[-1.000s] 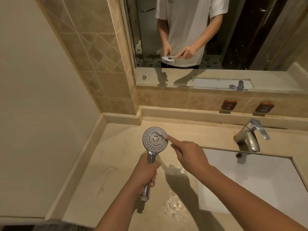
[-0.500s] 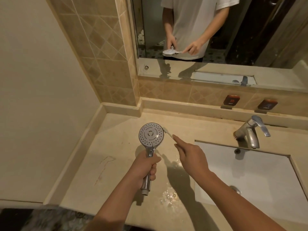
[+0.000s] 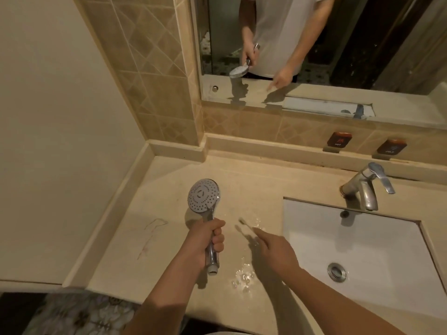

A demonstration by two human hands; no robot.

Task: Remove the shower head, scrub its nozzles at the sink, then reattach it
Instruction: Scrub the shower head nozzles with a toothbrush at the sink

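A chrome shower head (image 3: 202, 196) with a round grey nozzle face is detached, with no hose on its threaded end. My left hand (image 3: 207, 240) grips its handle and holds it upright above the beige counter (image 3: 135, 247), the face turned toward me. My right hand (image 3: 273, 250) pinches a small pale toothbrush (image 3: 245, 224), whose bristle end points up and left. The brush is low over the wet counter, apart from the shower head and to its right. The white sink basin (image 3: 358, 247) lies to the right of both hands.
A chrome faucet (image 3: 365, 187) stands behind the basin, whose drain (image 3: 336, 272) sits at the bottom. Water drops (image 3: 242, 279) lie on the counter by my right forearm. A mirror (image 3: 314, 39) hangs on the tiled wall, with hot and cold labels (image 3: 338, 139) below it.
My right hand has drawn the toothbrush off the nozzle face, down and to the right, toward the wet counter. My left hand still holds the shower head in much the same spot.
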